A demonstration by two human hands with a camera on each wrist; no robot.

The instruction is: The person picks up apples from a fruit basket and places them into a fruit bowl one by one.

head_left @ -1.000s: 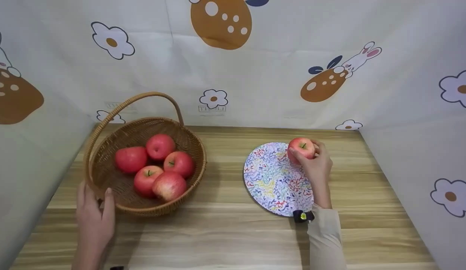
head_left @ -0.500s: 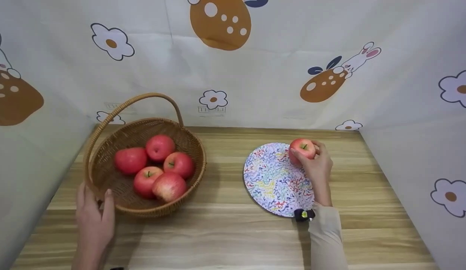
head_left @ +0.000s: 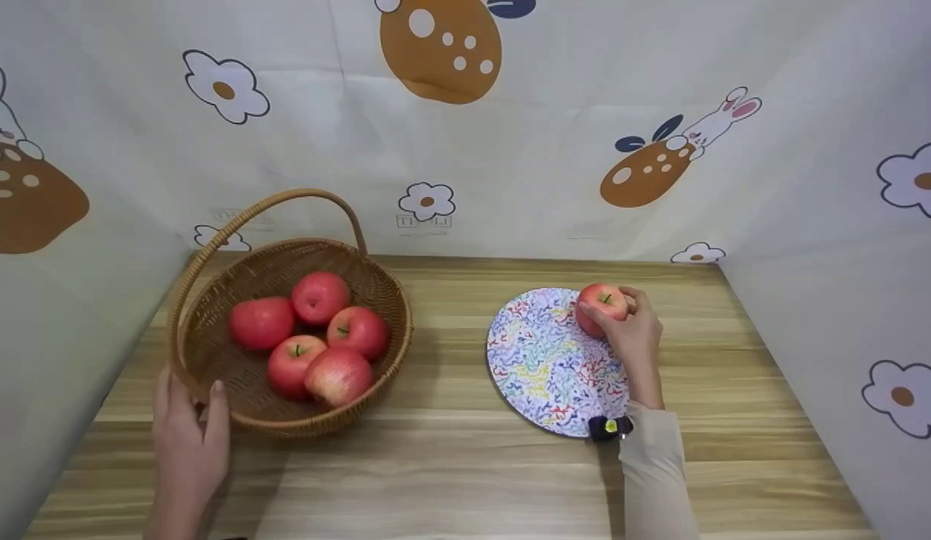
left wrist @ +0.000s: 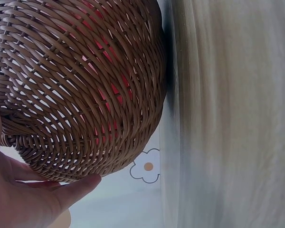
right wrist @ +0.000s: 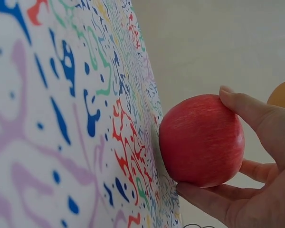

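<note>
1. Here on the left is the basket (head_left: 315,426), standing on the table (head_left: 465,480), its near left side right at your left hand (head_left: 191,442); five apples (head_left: 296,366) sit bunched inside, all to the right of that hand.
2. Across to the right, there's the lone apple (head_left: 602,304), up in your right hand (head_left: 636,337), stem on top, over the far right edge of the plate (head_left: 548,360). The right wrist view puts it right up by the patterned surface; whether it rests there, you can't tell.
3. Now your hands, well apart from each other. The left has hold of the basket by the handle's foot: thumb at the rim, fingers round the outer wall.
4. The right is clamped on the lone apple, thumb one side, fingers the other, spread just as wide as the fruit. Behind it runs a pale sleeve (head_left: 656,472), a small black piece (head_left: 611,427) at its cuff.
5. Edges, from the left: the basket sits near the table's left edge, cloth (head_left: 465,142) rising beyond. A broad strip of wood separates basket and plate, more lies between your forearms, and another runs from your right hand to the right edge. Behind the plate, only a narrow band before the cloth.
</note>
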